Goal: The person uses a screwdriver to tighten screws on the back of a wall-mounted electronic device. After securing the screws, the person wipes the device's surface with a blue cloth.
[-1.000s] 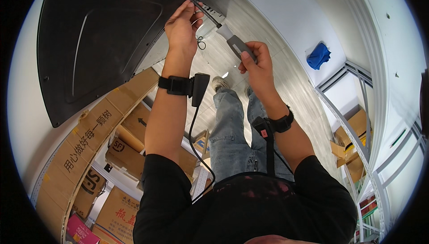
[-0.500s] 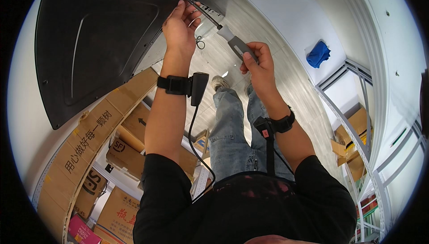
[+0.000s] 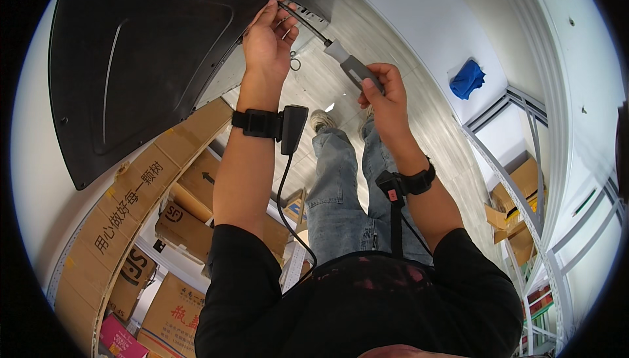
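My right hand (image 3: 383, 87) is wrapped round the grey handle of a screwdriver (image 3: 356, 69). Its long dark shaft slants up and left to the right corner of a large black panel (image 3: 164, 63). At that corner, my left hand (image 3: 268, 35) pinches thumb and forefinger around the shaft's tip, the other fingers loosely curled. Whether a screw sits between those fingertips is hidden. The panel has a raised outline and small holes or fasteners along its edge.
Cardboard boxes (image 3: 171, 312) fill the lower left behind a long cardboard strip (image 3: 141, 194). Scissors (image 3: 295, 61) lie beyond my left wrist. A blue cloth-like bundle (image 3: 467, 79) is at right, above a metal rack (image 3: 504, 174) with an open carton (image 3: 521, 187). A cable (image 3: 280, 194) hangs from my left wrist strap.
Both hands and the screwdriver have shifted slightly to the right. A small bright piece seen at the screwdriver's tip before is now covered by my left fingertips.
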The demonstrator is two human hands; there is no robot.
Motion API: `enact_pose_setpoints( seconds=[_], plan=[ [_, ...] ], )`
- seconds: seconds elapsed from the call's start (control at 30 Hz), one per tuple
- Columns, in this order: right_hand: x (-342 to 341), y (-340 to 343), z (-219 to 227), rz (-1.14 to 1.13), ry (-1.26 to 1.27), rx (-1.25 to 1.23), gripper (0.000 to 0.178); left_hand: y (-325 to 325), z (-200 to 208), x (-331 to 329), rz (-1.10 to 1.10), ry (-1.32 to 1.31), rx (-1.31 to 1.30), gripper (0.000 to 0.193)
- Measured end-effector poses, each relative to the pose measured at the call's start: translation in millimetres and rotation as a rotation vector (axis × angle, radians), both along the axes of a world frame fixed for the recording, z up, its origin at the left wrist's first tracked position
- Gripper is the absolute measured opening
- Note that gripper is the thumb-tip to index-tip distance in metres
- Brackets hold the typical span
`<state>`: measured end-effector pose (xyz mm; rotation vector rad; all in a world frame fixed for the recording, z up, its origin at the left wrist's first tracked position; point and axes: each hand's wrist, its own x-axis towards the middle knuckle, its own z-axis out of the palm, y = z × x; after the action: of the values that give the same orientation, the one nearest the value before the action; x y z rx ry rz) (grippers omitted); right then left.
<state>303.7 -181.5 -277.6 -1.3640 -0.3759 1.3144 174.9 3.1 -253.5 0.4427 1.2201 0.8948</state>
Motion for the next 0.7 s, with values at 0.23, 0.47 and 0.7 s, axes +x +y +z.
enact_pose_setpoints(
  seconds=[0.23,0.47,0.7],
  plan=[
    [6,-5,3,0.034,0.013,-0.018,0.028,-7,-2,-2,0.019,-0.013,-0.007,0.014],
    [15,-26,-6,0.137,0.014,-0.046,0.033,-48,4,-14,0.021,0.064,0.044,0.012],
    [-34,-38,-3,0.292,-0.2,0.046,0.034,-88,4,-80,0.188,0.046,0.009,0.017]
  ],
)
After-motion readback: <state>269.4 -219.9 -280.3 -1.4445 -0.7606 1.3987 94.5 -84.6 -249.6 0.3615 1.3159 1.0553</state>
